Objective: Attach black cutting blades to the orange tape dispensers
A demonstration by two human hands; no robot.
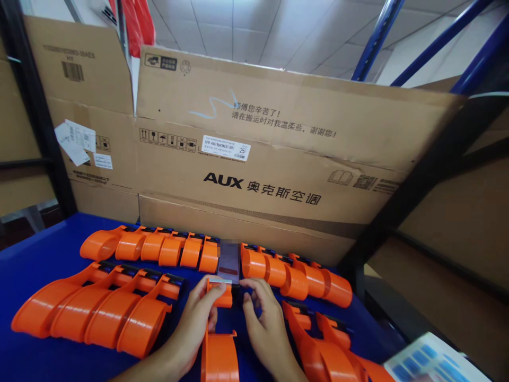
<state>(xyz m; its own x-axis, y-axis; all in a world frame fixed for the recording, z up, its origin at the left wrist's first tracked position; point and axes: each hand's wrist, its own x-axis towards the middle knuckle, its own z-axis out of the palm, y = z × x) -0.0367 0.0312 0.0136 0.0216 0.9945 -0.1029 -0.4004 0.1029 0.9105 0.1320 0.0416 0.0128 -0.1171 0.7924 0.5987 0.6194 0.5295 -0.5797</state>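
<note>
My left hand (pixel 200 313) is closed around the upper end of an orange plastic tape dispenser (pixel 219 356), thumb on top. The dispenser's wide curved band hangs down toward me, cut off by the lower picture edge. A thin pale strip (pixel 221 281) runs along its top end. My right hand (pixel 264 318) is just to the right, its fingers bent but apart, the index fingertip close to the strip's end. Nothing shows between its fingers. Directly behind both hands a phone (pixel 229 261) leans at the back of the blue table.
More orange dispensers with dark ends lie in rows: back left (pixel 151 248), front left (pixel 93 313), back right (pixel 296 276) and front right (pixel 330 350). A cardboard wall (pixel 262 159) rises behind the blue tabletop (pixel 24 254). A sheet with blue patches (pixel 429 358) is at lower right, beside a dark post (pixel 358 273).
</note>
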